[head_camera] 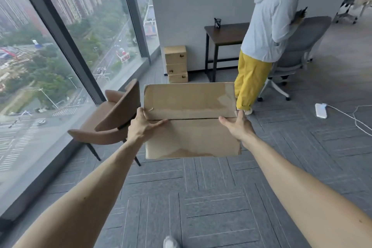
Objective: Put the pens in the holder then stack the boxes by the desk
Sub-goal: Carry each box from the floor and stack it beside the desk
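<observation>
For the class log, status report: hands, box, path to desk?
Left hand, right hand grip cardboard box off the floor. Three-box stack beside desk. Brown chair left, person right of path.

Your left hand (145,127) and right hand (237,127) clasp the box (189,123) by its sides. Most of your fingers (240,113) vanish under and behind it, and you cannot see its underside or far face. At centre left, your left hand and the box cover part of the brown chair (118,106). On the bench (227,32), upper centre, the pen holder (217,23) is too small for you to tell what it holds. The standing person (269,26) hides the bench's right end and part of the office chair (298,46), and is cut off by the top edge. Your shoe (170,242) is cut by the bottom edge. The white cable (354,117) runs off the right edge.
</observation>
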Available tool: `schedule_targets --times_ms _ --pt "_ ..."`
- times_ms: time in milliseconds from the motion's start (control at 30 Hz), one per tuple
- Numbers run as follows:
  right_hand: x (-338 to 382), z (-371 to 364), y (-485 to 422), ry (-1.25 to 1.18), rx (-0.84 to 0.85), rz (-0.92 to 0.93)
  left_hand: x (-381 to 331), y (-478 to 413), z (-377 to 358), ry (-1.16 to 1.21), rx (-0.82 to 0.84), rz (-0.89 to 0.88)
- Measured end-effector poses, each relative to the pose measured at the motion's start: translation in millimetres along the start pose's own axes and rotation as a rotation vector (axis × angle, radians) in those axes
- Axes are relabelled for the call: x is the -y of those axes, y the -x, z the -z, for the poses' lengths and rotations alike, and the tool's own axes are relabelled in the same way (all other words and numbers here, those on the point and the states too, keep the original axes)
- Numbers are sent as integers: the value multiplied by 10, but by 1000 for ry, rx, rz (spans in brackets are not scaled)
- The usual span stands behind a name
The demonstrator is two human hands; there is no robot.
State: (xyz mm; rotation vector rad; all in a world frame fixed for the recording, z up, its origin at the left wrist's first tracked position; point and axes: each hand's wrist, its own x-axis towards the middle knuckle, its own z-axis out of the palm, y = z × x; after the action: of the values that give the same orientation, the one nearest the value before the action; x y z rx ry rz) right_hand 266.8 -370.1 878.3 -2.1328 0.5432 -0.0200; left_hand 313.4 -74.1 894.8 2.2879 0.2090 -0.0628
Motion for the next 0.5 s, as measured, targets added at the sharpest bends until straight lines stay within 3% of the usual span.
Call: schedule_targets --times_ms 500 --pt "1364 -845 -3332 30 -77 -105 -730 -3986 -92 -8 91 -89"
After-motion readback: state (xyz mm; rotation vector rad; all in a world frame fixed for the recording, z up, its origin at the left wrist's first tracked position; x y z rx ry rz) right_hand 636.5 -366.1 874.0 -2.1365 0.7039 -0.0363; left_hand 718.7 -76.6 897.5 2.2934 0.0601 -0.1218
